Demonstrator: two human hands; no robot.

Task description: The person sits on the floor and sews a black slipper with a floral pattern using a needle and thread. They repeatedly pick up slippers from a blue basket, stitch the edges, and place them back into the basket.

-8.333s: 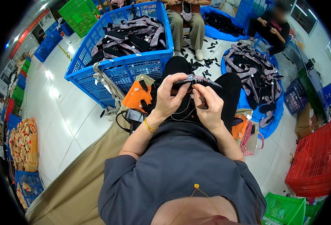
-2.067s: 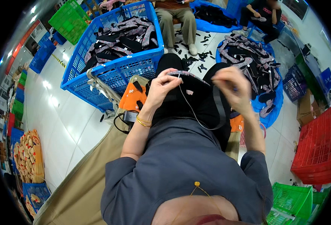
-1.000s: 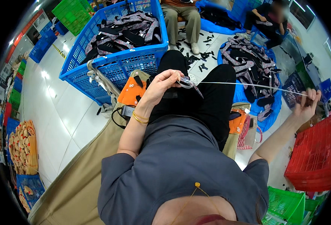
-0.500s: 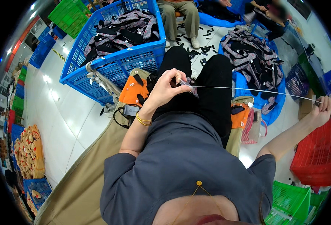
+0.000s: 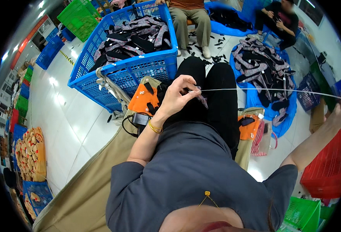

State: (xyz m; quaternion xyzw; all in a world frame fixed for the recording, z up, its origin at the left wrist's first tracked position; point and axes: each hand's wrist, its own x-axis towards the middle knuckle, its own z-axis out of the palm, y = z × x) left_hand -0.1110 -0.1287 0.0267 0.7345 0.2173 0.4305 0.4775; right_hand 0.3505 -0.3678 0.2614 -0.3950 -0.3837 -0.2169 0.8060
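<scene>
Above my lap, my left hand pinches a small fabric piece with a grey-pink print, mostly hidden by my fingers. A thin white thread runs taut from it across to the right. At the far right my right hand, arm stretched out, grips the thread's other end with its fingers closed. Beside my left forearm, an orange pad carries several black pieces. Another orange pad, with dark pieces on it, lies right of my thigh.
A blue crate heaped with printed and black fabric pieces stands ahead on the left. More pieces are piled on a blue sheet ahead right. Near my right arm are a red crate and green crate. Two people sit ahead.
My right hand has moved farther out to the right, lengthening the stretch of thread. The left hand still pinches the fabric piece. The whole view has shifted slightly.
</scene>
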